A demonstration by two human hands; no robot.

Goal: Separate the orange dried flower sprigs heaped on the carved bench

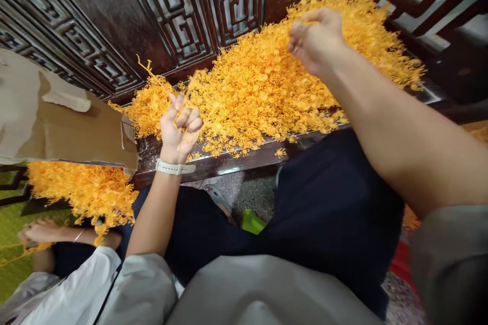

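A long heap of small orange plastic flower-like pieces (251, 91) with thin prongs covers the dark wooden bench in front of me. My left hand (181, 124), with a white watch band (173, 167) at its wrist, is palm up over the heap's left part. Its curled fingers hold a thin orange plastic stem (190, 86) that sticks up past them. Over the right part of the heap hovers my right hand (314, 38), blurred, its fingers closed together. A sliver of orange shows at those fingers, but what it belongs to is hidden.
A torn cardboard box (76, 127) stands at the left end of the bench (244, 162). Below it lies another orange heap (84, 188). A co-worker's hands (40, 233) hold orange strands at lower left. Carved dark wood panels (171, 5) rise behind.
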